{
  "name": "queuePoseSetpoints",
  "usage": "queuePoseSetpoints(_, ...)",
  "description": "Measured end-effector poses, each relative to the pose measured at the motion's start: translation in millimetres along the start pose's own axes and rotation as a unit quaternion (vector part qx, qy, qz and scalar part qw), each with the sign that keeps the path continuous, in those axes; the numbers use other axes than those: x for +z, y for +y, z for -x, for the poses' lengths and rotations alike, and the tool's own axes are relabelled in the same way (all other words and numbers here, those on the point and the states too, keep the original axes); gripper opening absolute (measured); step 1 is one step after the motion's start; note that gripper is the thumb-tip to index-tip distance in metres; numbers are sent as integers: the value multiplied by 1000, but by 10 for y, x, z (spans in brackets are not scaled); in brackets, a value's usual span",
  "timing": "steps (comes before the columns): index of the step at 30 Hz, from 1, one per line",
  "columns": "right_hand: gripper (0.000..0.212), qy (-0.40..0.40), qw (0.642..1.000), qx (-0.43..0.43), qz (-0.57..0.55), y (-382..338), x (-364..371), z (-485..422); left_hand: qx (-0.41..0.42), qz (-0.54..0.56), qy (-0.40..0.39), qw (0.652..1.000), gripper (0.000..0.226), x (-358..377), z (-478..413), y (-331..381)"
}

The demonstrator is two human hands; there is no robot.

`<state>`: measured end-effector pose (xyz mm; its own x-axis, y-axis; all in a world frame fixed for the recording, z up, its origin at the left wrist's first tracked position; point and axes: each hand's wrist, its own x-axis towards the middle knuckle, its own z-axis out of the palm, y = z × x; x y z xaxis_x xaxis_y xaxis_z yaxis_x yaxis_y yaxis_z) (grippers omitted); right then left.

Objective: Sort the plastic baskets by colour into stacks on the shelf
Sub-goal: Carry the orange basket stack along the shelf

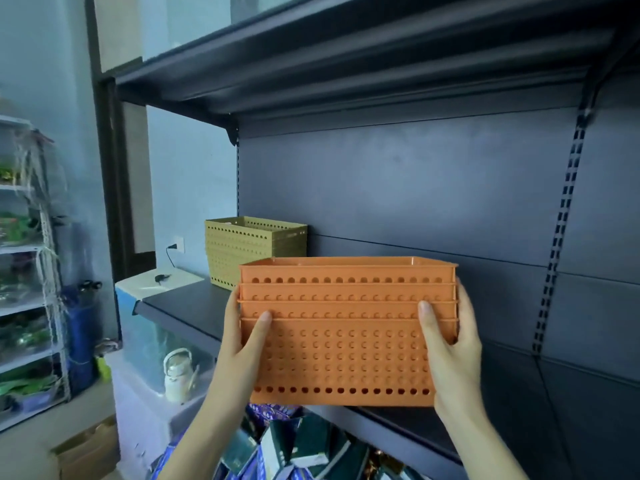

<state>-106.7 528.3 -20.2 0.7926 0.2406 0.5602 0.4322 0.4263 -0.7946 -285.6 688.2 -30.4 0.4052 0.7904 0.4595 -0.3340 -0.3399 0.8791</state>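
A nested stack of orange perforated baskets (346, 341) is held at the front edge of the dark shelf (187, 306). My left hand (242, 337) grips its left end, thumb on the front wall. My right hand (450, 348) grips the right end the same way. Whether the stack's base touches the shelf I cannot tell. Behind it, at the shelf's left end, stands a stack of olive-yellow perforated baskets (249, 247), apart from the orange ones.
Another dark shelf (311, 64) hangs overhead. The shelf's back panel and slotted upright (561, 220) lie to the right. Below are boxes (294, 445), a white kettle (178, 374) and a clear tub. A white rack (31, 271) stands far left.
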Motion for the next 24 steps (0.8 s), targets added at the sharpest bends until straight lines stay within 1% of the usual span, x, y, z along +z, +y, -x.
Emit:
queuePoseSetpoints(2, 58, 4, 1000, 0, 5, 136, 142, -78, 2, 0, -16, 1000, 52, -38, -239, -116)
queuePoseSetpoints(4, 60, 15, 1000, 10, 12, 252, 305, -148, -9, 15, -35, 999, 53, -105, -513, -285)
queuePoseSetpoints(6, 62, 35, 999, 2, 10, 377, 476, -171, -7, 42, -53, 998, 52, -180, -776, -457)
queuePoseSetpoints(8, 63, 61, 998, -8, 24, 553, 661, -202, -13, 59, -105, 993, 50, -276, -1042, -630)
queuePoseSetpoints(10, 64, 73, 997, -6, 28, 588, 730, -216, -10, 71, -112, 991, 48, -260, -1220, -740)
queuePoseSetpoints(11, 64, 88, 995, -6, 40, 658, 827, -244, -9, 81, -127, 989, 49, -298, -1363, -809)
queuePoseSetpoints(14, 67, 116, 991, -7, 72, 812, 1079, -338, -13, 85, -182, 979, 56, -358, -1822, -1039)
queuePoseSetpoints(18, 73, 132, 984, -14, 122, 924, 1193, -460, -9, 89, -261, 961, 62, -297, -2199, -1273)
queuePoseSetpoints(22, 78, 130, 979, -2, 157, 1013, 1226, -641, 12, 60, -277, 959, 67, -137, -2523, -1447)
queuePoseSetpoints(24, 78, 132, 977, -1, 168, 1086, 1236, -768, 16, 47, -286, 957, 66, -48, -2658, -1508)
